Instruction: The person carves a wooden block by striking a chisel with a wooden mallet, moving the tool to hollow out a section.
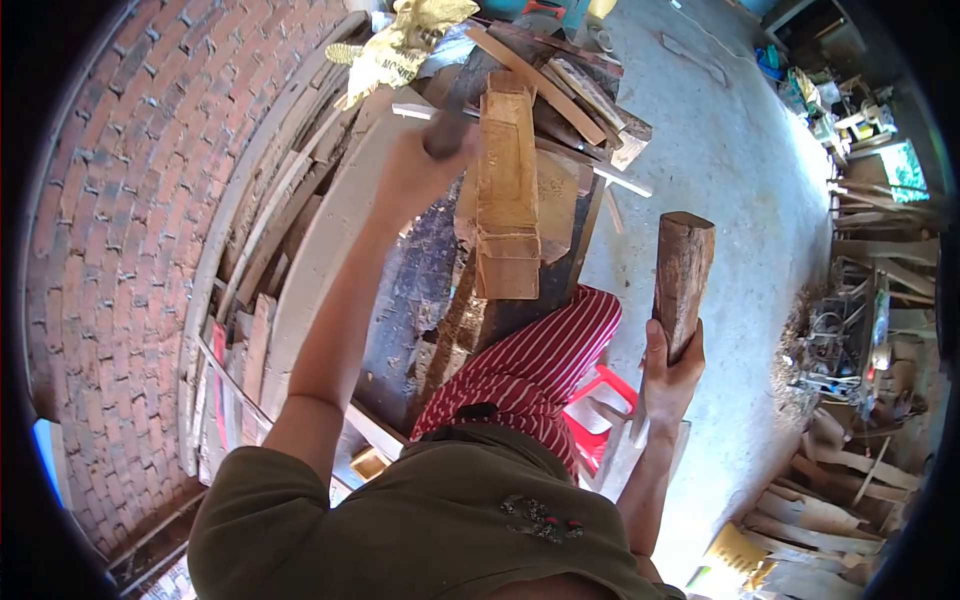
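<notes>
Wooden block, long, recessed along its top face, lies between the two grips: just right of the left, well left of and farther out than the right. Right hand clasps the lower end of a stout wooden club, thick end upward, clear of everything. Left hand is blurred beside the block's far half; its grip appears closed round a dark piece, too smeared to name. Good practice, by my judgement: hold the club low and firm, wrist loose; keep the left fingers out of its path; see that the block sits steady on the broader wood under it before putting force on it. Outward: dark tabletop below and nearer than the left grip; loose boards beyond it to the right; yellow bag beyond it.
</notes>
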The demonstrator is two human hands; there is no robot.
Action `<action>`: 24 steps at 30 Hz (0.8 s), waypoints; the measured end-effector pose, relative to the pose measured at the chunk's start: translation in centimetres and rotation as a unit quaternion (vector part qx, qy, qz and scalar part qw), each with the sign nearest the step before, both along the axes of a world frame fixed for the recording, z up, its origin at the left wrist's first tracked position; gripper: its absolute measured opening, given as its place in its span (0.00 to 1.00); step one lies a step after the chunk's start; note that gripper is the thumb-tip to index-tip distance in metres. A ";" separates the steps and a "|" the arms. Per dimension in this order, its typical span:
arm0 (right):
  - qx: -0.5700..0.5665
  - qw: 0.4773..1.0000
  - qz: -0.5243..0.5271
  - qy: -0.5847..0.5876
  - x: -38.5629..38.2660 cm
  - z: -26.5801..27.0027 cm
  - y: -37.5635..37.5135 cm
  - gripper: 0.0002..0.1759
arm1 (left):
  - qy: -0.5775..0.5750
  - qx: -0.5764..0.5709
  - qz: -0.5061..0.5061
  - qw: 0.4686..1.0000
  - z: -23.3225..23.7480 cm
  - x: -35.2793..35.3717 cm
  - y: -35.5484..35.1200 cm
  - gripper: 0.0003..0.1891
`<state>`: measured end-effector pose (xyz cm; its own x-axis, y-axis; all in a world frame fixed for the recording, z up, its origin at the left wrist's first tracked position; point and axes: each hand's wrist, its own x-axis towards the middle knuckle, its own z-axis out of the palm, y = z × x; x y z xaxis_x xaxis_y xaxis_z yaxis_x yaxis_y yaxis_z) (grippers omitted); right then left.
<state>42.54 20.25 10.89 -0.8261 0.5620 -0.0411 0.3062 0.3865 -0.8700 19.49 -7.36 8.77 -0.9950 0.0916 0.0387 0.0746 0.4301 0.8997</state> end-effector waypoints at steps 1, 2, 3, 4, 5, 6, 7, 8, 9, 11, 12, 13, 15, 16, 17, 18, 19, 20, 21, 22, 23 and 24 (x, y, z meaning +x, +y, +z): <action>-0.021 1.000 -0.017 -0.013 0.1 0.4 -0.3 0.22 | 0.052 -0.056 -0.013 0.997 -3.0 0.6 -0.2 0.20; -0.030 0.999 -0.025 -0.009 0.2 -0.2 -0.1 0.22 | 0.105 -0.108 -0.028 0.988 -5.4 1.2 -0.1 0.23; 0.008 1.000 -0.017 0.014 0.4 -0.9 0.3 0.21 | 0.047 -0.153 -0.049 0.986 -5.9 2.3 0.1 0.25; 0.050 0.998 -0.012 0.033 0.7 -1.2 0.5 0.20 | -0.012 -0.196 -0.071 0.978 -6.3 3.4 0.5 0.26; 0.068 0.997 -0.016 0.019 0.9 -1.1 0.5 0.19 | -0.010 -0.200 -0.083 0.976 -6.8 4.3 0.9 0.26; 0.064 0.997 -0.026 0.018 1.2 -0.9 0.6 0.19 | -0.058 -0.195 -0.088 0.975 -7.4 5.1 1.3 0.26; 0.074 0.997 -0.019 0.032 1.2 -0.7 0.6 0.20 | -0.104 -0.190 -0.090 0.972 -8.0 5.8 1.6 0.27; 0.083 0.995 -0.010 0.049 1.2 -0.7 0.7 0.20 | -0.100 -0.197 -0.094 0.971 -8.7 6.4 2.0 0.27; 0.084 0.994 -0.012 0.063 1.3 -0.9 0.8 0.20 | -0.061 -0.157 -0.057 0.984 -9.6 7.0 2.4 0.26; 0.085 0.994 -0.021 0.067 1.6 -1.4 1.2 0.21 | -0.022 -0.125 -0.021 0.992 -9.9 7.5 2.9 0.26; 0.093 0.993 -0.025 0.069 1.7 -1.7 1.4 0.21 | -0.059 -0.106 -0.017 0.992 -9.8 7.6 3.0 0.28; 0.080 0.994 -0.024 0.071 1.8 -1.9 1.4 0.22 | -0.096 -0.086 -0.011 0.992 -9.7 7.7 2.9 0.29; 0.063 0.996 -0.026 0.065 1.9 -2.1 1.5 0.23 | -0.139 -0.076 -0.015 0.987 -10.1 7.7 2.3 0.29; 0.054 0.997 -0.027 0.055 2.1 -2.1 1.6 0.23 | -0.185 -0.059 -0.021 0.981 -10.4 7.7 2.1 0.29; 0.049 0.997 -0.033 0.054 2.2 -2.1 1.6 0.23 | -0.185 -0.065 -0.026 0.980 -10.7 7.6 2.1 0.29; 0.043 0.998 -0.032 0.041 2.3 -1.9 1.6 0.23 | -0.198 -0.026 -0.027 0.980 -10.7 7.5 2.1 0.27; 0.036 0.999 -0.029 0.027 2.3 -1.9 1.5 0.23 | -0.211 0.013 -0.027 0.977 -10.7 7.5 2.1 0.26; 0.033 0.999 -0.033 0.025 2.4 -2.1 1.5 0.23 | -0.213 0.009 -0.030 0.977 -10.7 7.4 1.9 0.26; 0.028 0.999 -0.034 0.021 2.4 -2.2 1.5 0.23 | -0.217 0.012 -0.045 0.975 -10.6 7.0 1.7 0.24; 0.025 0.999 -0.034 0.017 2.5 -2.3 1.6 0.23 | -0.222 0.017 -0.060 0.973 -10.5 6.7 1.4 0.22; 0.031 0.999 -0.032 0.004 2.6 -2.2 1.7 0.23 | -0.225 0.017 -0.062 0.972 -10.3 6.5 1.0 0.22; 0.032 0.999 -0.034 0.001 2.7 -2.2 1.8 0.23 | -0.242 0.015 -0.082 0.967 -9.6 6.3 0.6 0.21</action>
